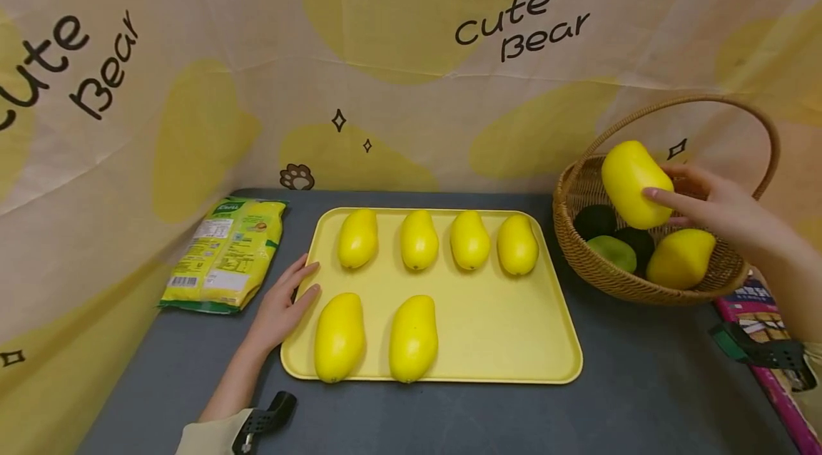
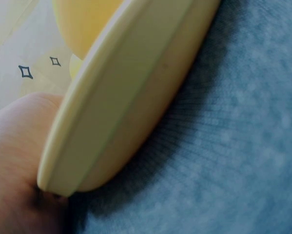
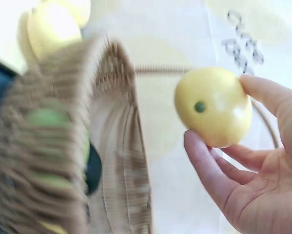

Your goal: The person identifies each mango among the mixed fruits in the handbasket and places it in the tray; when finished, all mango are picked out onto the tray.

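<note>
In my right hand [image 1: 726, 209], a yellow mango [image 1: 636, 184] is held between thumb and fingers above the wicker basket [image 1: 597, 277]. The right wrist view shows a green spot on the end of this mango [image 3: 214, 107]. My left hand [image 1: 282, 309] rests at the left edge of a yellow tray [image 1: 501, 326], its visible fingers lying over the rim; the others are hidden. On the tray lie several yellow mangoes: a back row that includes one mango [image 1: 357, 239], and two nearer the front edge, one of them a mango [image 1: 413, 339] left of centre.
Inside the basket are a yellow fruit [image 1: 681, 259], a green fruit [image 1: 613, 253] and dark round fruits [image 1: 595, 221]. Its tall handle [image 1: 775, 148] arches over it. A yellow-green packet [image 1: 225, 255] lies left of the tray. A pink printed package [image 1: 758, 312] lies at the right edge.
</note>
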A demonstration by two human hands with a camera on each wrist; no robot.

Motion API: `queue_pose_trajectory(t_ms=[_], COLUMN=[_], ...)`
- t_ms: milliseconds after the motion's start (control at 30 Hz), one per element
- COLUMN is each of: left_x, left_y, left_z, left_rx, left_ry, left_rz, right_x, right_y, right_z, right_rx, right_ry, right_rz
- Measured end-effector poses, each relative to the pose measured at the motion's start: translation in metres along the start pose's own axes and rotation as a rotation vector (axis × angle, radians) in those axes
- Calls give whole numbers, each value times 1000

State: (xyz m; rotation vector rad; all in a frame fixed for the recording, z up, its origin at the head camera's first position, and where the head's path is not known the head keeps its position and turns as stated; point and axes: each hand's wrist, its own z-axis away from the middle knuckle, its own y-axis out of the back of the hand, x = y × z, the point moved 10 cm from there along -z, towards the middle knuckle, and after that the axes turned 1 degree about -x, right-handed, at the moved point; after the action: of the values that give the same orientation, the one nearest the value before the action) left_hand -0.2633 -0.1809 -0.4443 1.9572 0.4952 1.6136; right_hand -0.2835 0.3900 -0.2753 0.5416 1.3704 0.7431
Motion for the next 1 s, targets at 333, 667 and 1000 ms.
queue_pose_trajectory(t_ms=[333,667,1000], left_x=[1,0,-2], left_y=[-1,-3,-1], left_z=[-1,-1,0], left_rx=[-6,-10,-4], left_ry=[-10,5,8], left_rz=[-3,13,10], right_x=[-15,-25,-26], right_y=[-46,-119,-186], right_z=[31,46,48], right_rx=[-26,-164,-291], right_ry=[154,108,6], right_rz=[-518,-516,-486])
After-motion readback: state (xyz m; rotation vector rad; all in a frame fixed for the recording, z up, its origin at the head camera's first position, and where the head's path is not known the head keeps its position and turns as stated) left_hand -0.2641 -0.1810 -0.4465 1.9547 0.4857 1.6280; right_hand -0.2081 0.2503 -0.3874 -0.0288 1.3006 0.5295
